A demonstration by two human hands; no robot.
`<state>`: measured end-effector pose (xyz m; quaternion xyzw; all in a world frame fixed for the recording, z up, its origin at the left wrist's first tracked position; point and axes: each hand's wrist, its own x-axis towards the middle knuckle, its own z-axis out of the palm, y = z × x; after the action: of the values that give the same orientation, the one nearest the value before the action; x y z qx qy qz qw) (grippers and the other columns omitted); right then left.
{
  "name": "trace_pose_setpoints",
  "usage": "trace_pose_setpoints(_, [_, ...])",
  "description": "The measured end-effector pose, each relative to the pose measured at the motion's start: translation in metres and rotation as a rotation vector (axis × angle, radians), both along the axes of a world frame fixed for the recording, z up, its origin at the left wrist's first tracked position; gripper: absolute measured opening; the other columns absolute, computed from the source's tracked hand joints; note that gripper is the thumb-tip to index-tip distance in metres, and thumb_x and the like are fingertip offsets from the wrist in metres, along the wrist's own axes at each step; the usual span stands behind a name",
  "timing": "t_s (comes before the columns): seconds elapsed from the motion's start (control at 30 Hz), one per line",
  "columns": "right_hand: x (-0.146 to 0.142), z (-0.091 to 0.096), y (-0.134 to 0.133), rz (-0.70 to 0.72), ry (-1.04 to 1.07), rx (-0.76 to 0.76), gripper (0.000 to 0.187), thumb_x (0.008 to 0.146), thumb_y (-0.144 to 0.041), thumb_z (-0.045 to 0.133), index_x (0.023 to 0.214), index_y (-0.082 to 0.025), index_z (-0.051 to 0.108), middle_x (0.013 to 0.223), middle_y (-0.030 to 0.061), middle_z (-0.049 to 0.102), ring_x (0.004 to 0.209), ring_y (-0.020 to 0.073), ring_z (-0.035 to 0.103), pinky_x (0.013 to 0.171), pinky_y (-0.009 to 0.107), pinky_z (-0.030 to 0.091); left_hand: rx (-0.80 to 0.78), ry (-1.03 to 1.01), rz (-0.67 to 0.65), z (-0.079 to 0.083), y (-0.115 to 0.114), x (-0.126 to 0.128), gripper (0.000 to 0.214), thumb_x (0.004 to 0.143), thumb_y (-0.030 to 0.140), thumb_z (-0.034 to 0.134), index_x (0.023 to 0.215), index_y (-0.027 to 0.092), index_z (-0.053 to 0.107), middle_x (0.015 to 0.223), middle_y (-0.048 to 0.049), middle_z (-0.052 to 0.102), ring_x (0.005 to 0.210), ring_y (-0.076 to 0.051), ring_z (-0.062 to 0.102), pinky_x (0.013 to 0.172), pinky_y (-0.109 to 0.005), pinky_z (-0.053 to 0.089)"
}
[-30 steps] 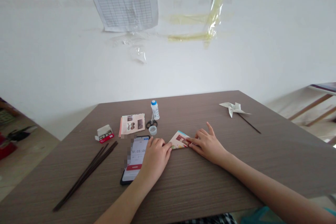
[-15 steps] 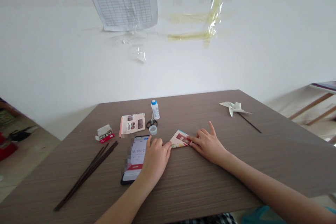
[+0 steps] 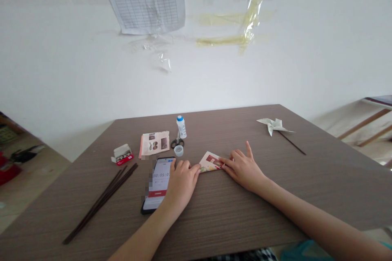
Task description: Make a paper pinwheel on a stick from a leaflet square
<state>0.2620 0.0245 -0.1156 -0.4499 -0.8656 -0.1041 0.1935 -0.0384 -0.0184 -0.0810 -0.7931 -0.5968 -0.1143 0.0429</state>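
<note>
A small piece of printed paper [image 3: 210,160], folded into a triangle, lies on the table between my hands. My left hand [image 3: 183,179] is closed at its lower left corner, fingers pressed together on the edge. At the right corner, my right hand [image 3: 241,168] pinches the paper, with one finger raised away from it. Under my left wrist and partly hidden by it is a phone [image 3: 159,183] showing a timer. Just beyond my left hand are a small translucent cup [image 3: 179,151], black-handled scissors [image 3: 177,143] and a white bottle with a blue cap [image 3: 181,127].
More printed paper [image 3: 155,144] lies behind the phone. To its left are an open red-and-white box [image 3: 123,155] of small metal pieces and several dark sticks [image 3: 102,202]. A paper pinwheel [image 3: 272,125] on a stick lies at the far right. The white wall [image 3: 214,81] borders the table's back edge.
Both hands stay at the same corners of the paper. The light blue strip along the paper's upper edge no longer shows. Otherwise the view has only shifted slightly.
</note>
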Motion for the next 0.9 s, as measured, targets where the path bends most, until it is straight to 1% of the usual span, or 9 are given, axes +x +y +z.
trace_pose_setpoints(0.2, [-0.0007,-0.0003,0.0007,-0.007,0.003,-0.015,0.034,0.131,-0.039,0.072,0.154,-0.037,0.097,0.113,0.0106,0.088,0.112,0.0351,0.081,0.147,0.094,0.035,0.011,-0.047,0.001,-0.0019,0.0000,0.0004,0.035,0.124,0.020,0.075,0.136,0.038,0.102,0.110,-0.0087,0.088,0.120,-0.036,0.083,0.139,-0.070,0.057])
trace_pose_setpoints(0.37, [-0.0004,0.0013,0.0007,-0.010,0.001,-0.041,0.036,0.132,-0.039,0.069,0.154,-0.037,0.097,0.115,0.0106,0.089,0.115,0.0351,0.080,0.148,0.095,0.034,0.002,0.001,0.007,0.0010,-0.0007,0.0025,0.036,0.124,0.021,0.072,0.135,0.036,0.103,0.109,-0.0093,0.087,0.119,-0.036,0.081,0.139,-0.071,0.055])
trace_pose_setpoints(0.5, [-0.0005,0.0032,0.0012,-0.010,-0.012,-0.050,0.036,0.132,-0.038,0.069,0.157,-0.038,0.096,0.115,0.0109,0.089,0.116,0.0352,0.082,0.147,0.095,0.036,-0.009,0.021,0.008,0.0038,-0.0016,0.0043,0.037,0.124,0.020,0.072,0.138,0.036,0.103,0.111,-0.0106,0.088,0.120,-0.037,0.082,0.139,-0.073,0.055])
trace_pose_setpoints(0.63, [-0.0008,0.0030,0.0017,-0.011,-0.004,-0.050,0.036,0.132,-0.039,0.070,0.156,-0.038,0.096,0.116,0.0109,0.089,0.116,0.0355,0.082,0.147,0.094,0.037,-0.007,0.016,0.015,0.0033,-0.0016,0.0058,0.037,0.124,0.020,0.073,0.138,0.034,0.103,0.111,-0.0116,0.088,0.119,-0.039,0.082,0.139,-0.075,0.054])
trace_pose_setpoints(0.7, [-0.0009,0.0024,0.0018,-0.011,-0.006,-0.047,0.038,0.132,-0.039,0.069,0.160,-0.038,0.094,0.116,0.0109,0.089,0.116,0.0356,0.082,0.146,0.094,0.037,-0.001,0.012,0.017,0.0023,-0.0015,0.0060,0.036,0.124,0.020,0.073,0.137,0.035,0.103,0.111,-0.0113,0.088,0.119,-0.038,0.082,0.139,-0.075,0.053])
trace_pose_setpoints(0.8, [-0.0010,0.0018,0.0020,-0.006,-0.009,-0.032,0.041,0.132,-0.039,0.068,0.167,-0.042,0.090,0.115,0.0094,0.088,0.113,0.0340,0.080,0.146,0.094,0.037,0.005,0.016,0.015,0.0014,-0.0014,0.0057,0.036,0.124,0.020,0.072,0.136,0.035,0.103,0.111,-0.0110,0.088,0.120,-0.038,0.082,0.140,-0.074,0.054])
trace_pose_setpoints(0.9, [-0.0015,0.0021,0.0019,-0.008,-0.010,-0.029,0.040,0.131,-0.040,0.071,0.165,-0.045,0.091,0.113,0.0077,0.087,0.110,0.0322,0.079,0.147,0.092,0.037,0.008,0.024,0.012,0.0019,-0.0015,0.0053,0.036,0.124,0.020,0.072,0.136,0.035,0.103,0.111,-0.0109,0.089,0.119,-0.038,0.083,0.139,-0.073,0.055])
